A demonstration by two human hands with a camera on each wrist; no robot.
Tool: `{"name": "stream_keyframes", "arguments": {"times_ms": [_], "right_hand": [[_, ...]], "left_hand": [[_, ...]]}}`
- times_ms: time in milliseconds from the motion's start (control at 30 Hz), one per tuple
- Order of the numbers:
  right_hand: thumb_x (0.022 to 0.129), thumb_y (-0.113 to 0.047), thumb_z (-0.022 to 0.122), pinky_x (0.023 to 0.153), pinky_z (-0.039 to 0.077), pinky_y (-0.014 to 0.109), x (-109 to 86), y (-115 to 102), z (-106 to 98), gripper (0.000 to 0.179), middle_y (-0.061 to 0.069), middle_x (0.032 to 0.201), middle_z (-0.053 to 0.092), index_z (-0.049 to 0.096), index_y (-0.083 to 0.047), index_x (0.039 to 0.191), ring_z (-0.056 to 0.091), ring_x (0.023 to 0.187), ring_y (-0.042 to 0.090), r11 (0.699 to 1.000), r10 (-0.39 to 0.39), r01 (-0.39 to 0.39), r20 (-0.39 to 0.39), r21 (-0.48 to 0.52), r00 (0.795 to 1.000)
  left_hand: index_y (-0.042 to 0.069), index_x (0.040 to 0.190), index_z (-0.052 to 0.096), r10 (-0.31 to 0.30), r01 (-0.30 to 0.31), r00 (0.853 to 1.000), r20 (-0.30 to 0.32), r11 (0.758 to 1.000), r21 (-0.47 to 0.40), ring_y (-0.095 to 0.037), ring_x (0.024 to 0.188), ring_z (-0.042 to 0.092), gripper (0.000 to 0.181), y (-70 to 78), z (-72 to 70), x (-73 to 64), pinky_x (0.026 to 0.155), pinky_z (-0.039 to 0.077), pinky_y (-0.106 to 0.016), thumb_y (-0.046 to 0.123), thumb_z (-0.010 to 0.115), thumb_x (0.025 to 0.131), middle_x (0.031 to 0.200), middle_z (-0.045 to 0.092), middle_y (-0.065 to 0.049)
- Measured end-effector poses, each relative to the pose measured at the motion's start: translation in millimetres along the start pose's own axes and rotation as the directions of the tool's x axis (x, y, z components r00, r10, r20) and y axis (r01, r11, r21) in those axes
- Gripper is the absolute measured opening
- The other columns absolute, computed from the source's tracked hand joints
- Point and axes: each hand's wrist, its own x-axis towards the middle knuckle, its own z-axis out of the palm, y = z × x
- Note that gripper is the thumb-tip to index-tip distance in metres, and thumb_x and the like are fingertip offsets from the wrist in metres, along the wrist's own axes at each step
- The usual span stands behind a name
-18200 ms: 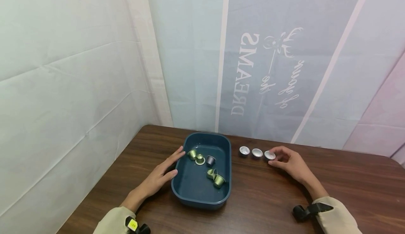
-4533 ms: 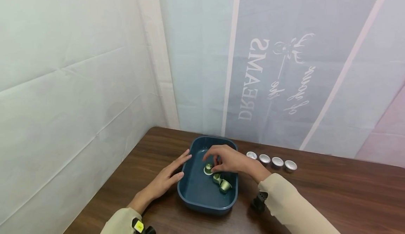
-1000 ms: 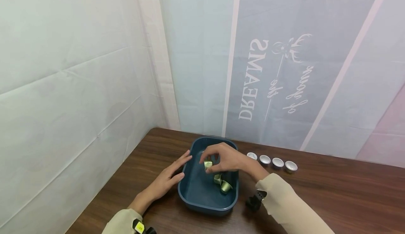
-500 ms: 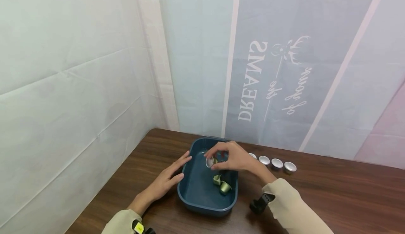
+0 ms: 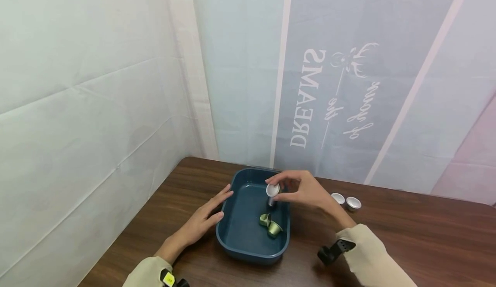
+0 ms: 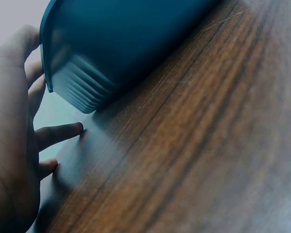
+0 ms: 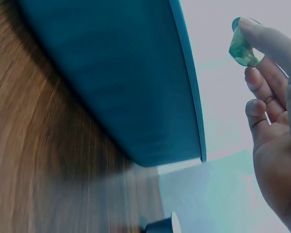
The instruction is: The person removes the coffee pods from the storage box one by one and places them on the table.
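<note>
My right hand point(image 5: 306, 190) pinches a green coffee capsule point(image 5: 273, 190) between thumb and fingers, above the far right part of a blue rectangular tray point(image 5: 248, 241). Its pale lid faces the head camera; in the right wrist view the green capsule point(image 7: 241, 51) shows its shiny body. Below it inside the tray is a dark capsule point(image 5: 271, 202). Nearer the front lie two more green capsules, one tipped over point(image 5: 265, 219) and one beside it point(image 5: 274, 229). My left hand point(image 5: 197, 222) has its fingers straight, touching the tray's left side; other fingertips touch the table in the left wrist view.
Right of the tray on the brown wooden table point(image 5: 418, 235), one silver-lidded capsule point(image 5: 338, 198) stands beside another point(image 5: 353, 203), lids up. My right hand and forearm hide the rest of that row. Fabric hangs behind the table point(image 5: 240, 84) and along its left point(image 5: 77, 127).
The row on the table grew from three capsules to several, while the tray holds fewer. In the last second my right hand picked up a green capsule, turned it, and moved right.
</note>
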Motion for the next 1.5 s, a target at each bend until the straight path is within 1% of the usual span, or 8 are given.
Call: {"name": "stream_keyframes", "arguments": {"times_ms": [133,267,333,567,833,967,1167,1500], "right_hand": [[0.079,-0.008,0.079,0.065,0.050,0.030,-8.6,-1.0,-5.4,0.028,0.008,0.113,0.068,0.071,-0.011,0.106,0.061,0.079,0.022,0.998,0.047,-0.045,-0.047,0.046,0.998],[0.076,-0.005,0.080,0.061,0.047,0.032,-16.7,2.3,-9.7,0.032,0.005,0.113,0.068,0.072,-0.011,0.106,0.056,0.075,0.026,0.997,0.067,-0.064,-0.104,0.031,0.992],[0.075,-0.002,0.081,0.063,0.047,0.033,-20.6,3.8,-11.6,0.033,0.003,0.113,0.068,0.072,-0.010,0.106,0.056,0.078,0.027,0.997,0.074,-0.071,-0.127,0.033,0.989],[0.076,0.005,0.077,0.074,0.048,0.028,-36.4,14.3,-14.8,0.028,0.011,0.114,0.066,0.068,-0.003,0.101,0.061,0.101,0.023,0.993,0.043,-0.021,-0.191,0.117,0.981],[0.079,-0.006,0.079,0.070,0.048,0.025,-55.3,44.3,-16.5,0.027,0.011,0.114,0.066,0.067,-0.011,0.103,0.060,0.089,0.020,0.997,0.058,-0.039,-0.282,0.071,0.958],[0.078,-0.010,0.080,0.075,0.050,0.027,-65.8,43.8,-18.5,0.029,0.008,0.114,0.066,0.067,-0.013,0.104,0.062,0.096,0.021,0.993,0.116,-0.102,-0.289,0.062,0.950],[0.078,-0.017,0.080,0.069,0.051,0.026,-81.3,49.7,-19.6,0.031,0.000,0.113,0.066,0.068,-0.016,0.108,0.061,0.087,0.018,0.982,0.188,-0.190,-0.285,0.023,0.940],[0.075,-0.013,0.082,0.059,0.051,0.026,-88.7,70.6,-9.4,0.032,0.000,0.102,0.067,0.069,-0.017,0.105,0.060,0.072,0.014,0.983,0.118,-0.150,-0.261,-0.104,0.958]], "left_hand": [[0.012,0.151,0.031,-0.007,0.007,1.000,-0.002,1.000,-0.004,-0.026,0.143,0.017,0.052,-0.4,-0.2,-0.4,0.105,0.023,-0.060,0.009,0.044,0.101,0.159,0.015,-0.003],[0.012,0.151,0.031,-0.012,0.012,1.000,-0.003,1.000,0.005,-0.025,0.143,0.017,0.051,-1.9,-0.1,-0.6,0.105,0.023,-0.061,0.010,0.044,0.101,0.159,0.014,-0.002],[0.012,0.151,0.031,-0.010,0.010,1.000,-0.002,1.000,0.008,-0.025,0.143,0.017,0.051,-2.5,-0.1,-0.5,0.105,0.024,-0.061,0.010,0.044,0.101,0.159,0.015,-0.002],[0.013,0.151,0.030,-0.007,0.007,1.000,-0.001,1.000,0.004,-0.023,0.143,0.017,0.051,-3.9,0.8,0.6,0.105,0.024,-0.061,0.012,0.044,0.101,0.159,0.014,-0.001],[0.012,0.151,0.029,-0.007,0.007,1.000,-0.004,1.000,0.001,-0.023,0.143,0.017,0.052,-4.8,0.1,0.2,0.104,0.023,-0.062,0.010,0.044,0.101,0.159,0.014,0.000],[0.013,0.151,0.029,-0.011,0.011,1.000,-0.005,1.000,-0.004,-0.021,0.143,0.016,0.053,-5.8,0.7,-0.2,0.103,0.023,-0.064,0.011,0.044,0.101,0.159,0.013,0.002],[0.013,0.151,0.029,0.001,-0.001,1.000,0.001,1.000,-0.010,-0.022,0.143,0.017,0.053,-5.0,0.6,0.6,0.104,0.022,-0.064,0.010,0.044,0.101,0.159,0.013,0.000],[0.010,0.151,0.029,0.010,-0.010,1.000,0.006,1.000,-0.003,-0.030,0.143,0.018,0.056,-2.1,-0.4,-0.1,0.108,0.026,-0.052,-0.001,0.044,0.099,0.159,0.014,-0.009]]}}
